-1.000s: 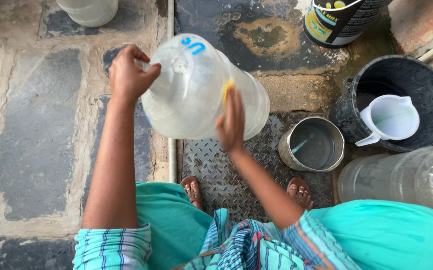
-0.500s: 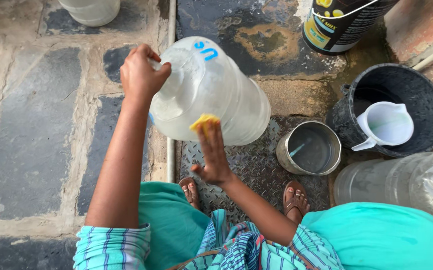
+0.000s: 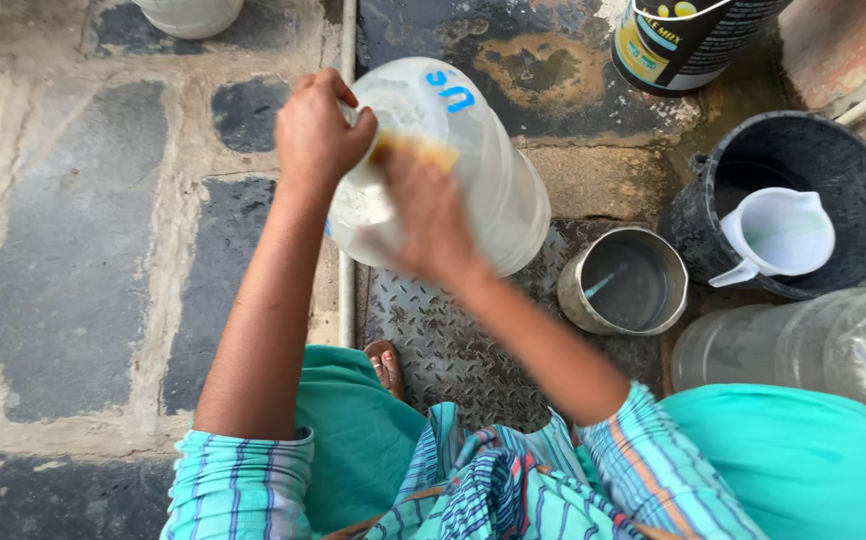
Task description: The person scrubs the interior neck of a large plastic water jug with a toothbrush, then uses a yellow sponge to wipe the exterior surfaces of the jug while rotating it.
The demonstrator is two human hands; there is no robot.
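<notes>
You are gripping the jug [image 3: 493, 190] neck with your left hand [image 3: 318, 135]; your right hand [image 3: 428, 215] is pressing a sponge [image 3: 415, 150] on it. Wet plastic could slip toward the steel pot [image 3: 625, 282].

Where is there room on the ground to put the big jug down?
The stone paving left of the left hand is bare. Right of the jug it is crowded: metal pot, black bucket with a white mug, another clear jug.

Head-worn view, straight down, close over paved ground [image 3: 73, 300]
</notes>
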